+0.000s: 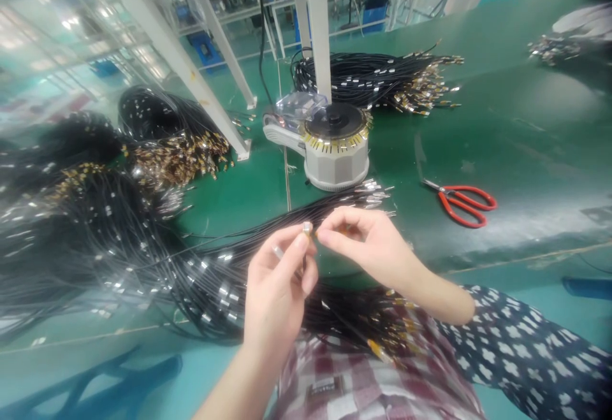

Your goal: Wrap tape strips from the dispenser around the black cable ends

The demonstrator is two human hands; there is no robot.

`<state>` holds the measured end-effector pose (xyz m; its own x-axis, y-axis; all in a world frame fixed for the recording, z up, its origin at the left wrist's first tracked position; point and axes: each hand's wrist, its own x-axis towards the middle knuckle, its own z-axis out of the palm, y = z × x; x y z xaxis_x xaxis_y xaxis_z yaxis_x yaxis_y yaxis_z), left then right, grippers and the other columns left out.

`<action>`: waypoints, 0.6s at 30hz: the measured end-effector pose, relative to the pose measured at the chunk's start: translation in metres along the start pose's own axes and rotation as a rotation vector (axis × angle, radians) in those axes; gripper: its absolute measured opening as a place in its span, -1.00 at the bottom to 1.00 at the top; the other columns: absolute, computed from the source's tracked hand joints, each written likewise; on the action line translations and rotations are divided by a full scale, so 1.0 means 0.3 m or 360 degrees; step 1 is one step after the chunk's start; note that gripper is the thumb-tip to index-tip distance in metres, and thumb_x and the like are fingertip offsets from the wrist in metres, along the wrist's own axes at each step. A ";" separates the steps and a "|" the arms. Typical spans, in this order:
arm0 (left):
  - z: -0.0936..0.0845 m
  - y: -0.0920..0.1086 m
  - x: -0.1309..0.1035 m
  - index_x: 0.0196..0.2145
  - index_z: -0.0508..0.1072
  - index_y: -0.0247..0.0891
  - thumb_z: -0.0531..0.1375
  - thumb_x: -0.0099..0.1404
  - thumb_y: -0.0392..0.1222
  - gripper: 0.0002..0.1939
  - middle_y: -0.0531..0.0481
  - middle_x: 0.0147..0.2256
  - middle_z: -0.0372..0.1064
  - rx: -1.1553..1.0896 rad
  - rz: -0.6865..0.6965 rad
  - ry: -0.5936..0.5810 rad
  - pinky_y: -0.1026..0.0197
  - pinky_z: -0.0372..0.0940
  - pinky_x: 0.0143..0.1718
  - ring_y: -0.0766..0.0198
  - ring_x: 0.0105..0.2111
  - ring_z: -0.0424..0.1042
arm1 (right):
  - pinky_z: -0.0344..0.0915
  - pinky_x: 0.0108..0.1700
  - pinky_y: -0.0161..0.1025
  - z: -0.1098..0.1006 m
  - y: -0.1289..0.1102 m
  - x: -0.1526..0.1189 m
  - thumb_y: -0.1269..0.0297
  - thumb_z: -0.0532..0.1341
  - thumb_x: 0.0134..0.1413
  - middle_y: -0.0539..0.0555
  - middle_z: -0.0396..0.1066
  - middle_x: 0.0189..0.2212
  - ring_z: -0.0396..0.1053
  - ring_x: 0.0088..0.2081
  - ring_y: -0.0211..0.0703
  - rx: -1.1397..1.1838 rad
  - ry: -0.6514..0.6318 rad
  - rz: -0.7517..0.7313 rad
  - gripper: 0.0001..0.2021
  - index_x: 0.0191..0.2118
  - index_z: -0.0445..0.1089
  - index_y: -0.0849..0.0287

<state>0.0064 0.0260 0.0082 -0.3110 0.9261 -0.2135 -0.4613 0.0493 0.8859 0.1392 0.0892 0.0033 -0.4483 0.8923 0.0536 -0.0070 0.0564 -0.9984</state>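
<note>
My left hand pinches a small metal cable connector between thumb and index finger, its fingers curled round the cable end. Close at its right, my right hand has thumb and index finger pressed together by the connector's tip; what lies between them is too small to make out. Beneath and behind the hands runs a bundle of black cables with silvery ends. More black cables with yellowish ends lie by my lap.
A round grey tape dispenser stands beyond my hands. Red-handled scissors lie at the right on the green table. Cable heaps cover the left; another bundle lies behind the dispenser. White posts rise from the table.
</note>
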 end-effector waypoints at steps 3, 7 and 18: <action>-0.006 0.003 -0.005 -0.31 0.53 -0.29 0.39 0.10 -0.28 -0.83 0.09 -0.50 0.37 -0.0036 -0.0029 -0.0025 0.43 0.05 -0.63 0.58 -0.70 0.17 | 0.25 -0.25 -0.25 -0.001 -0.005 -0.003 0.30 0.27 0.08 0.02 0.50 -0.43 0.37 -0.34 -0.21 0.0015 -0.0007 0.0011 -0.88 -0.42 0.46 0.21; -0.020 0.006 -0.008 -0.42 0.48 -0.31 0.41 0.05 -0.36 -0.83 0.14 -0.59 0.31 -0.0110 -0.0123 -0.0043 0.45 0.07 -0.61 0.57 -0.69 0.17 | 0.25 -0.26 -0.27 0.006 -0.008 -0.002 0.32 0.28 0.07 0.00 0.49 -0.44 0.36 -0.35 -0.22 0.0008 0.0013 0.0009 -0.90 -0.42 0.45 0.21; -0.026 -0.005 -0.006 -0.48 0.48 -0.34 0.37 0.15 -0.20 -0.82 0.06 -0.60 0.41 -0.0141 -0.0242 -0.0172 0.36 0.27 -0.59 0.39 -0.66 0.39 | 0.35 -0.33 -0.20 0.029 -0.002 0.015 0.20 0.29 0.11 -0.06 0.40 -0.61 0.37 -0.55 -0.25 0.0435 -0.0236 0.0134 -0.80 -0.43 0.34 0.19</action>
<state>0.0012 0.0212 0.0040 -0.1437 0.9455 -0.2923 -0.5690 0.1627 0.8061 0.1295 0.0892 0.0040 -0.5828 0.8125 -0.0125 -0.1951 -0.1548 -0.9685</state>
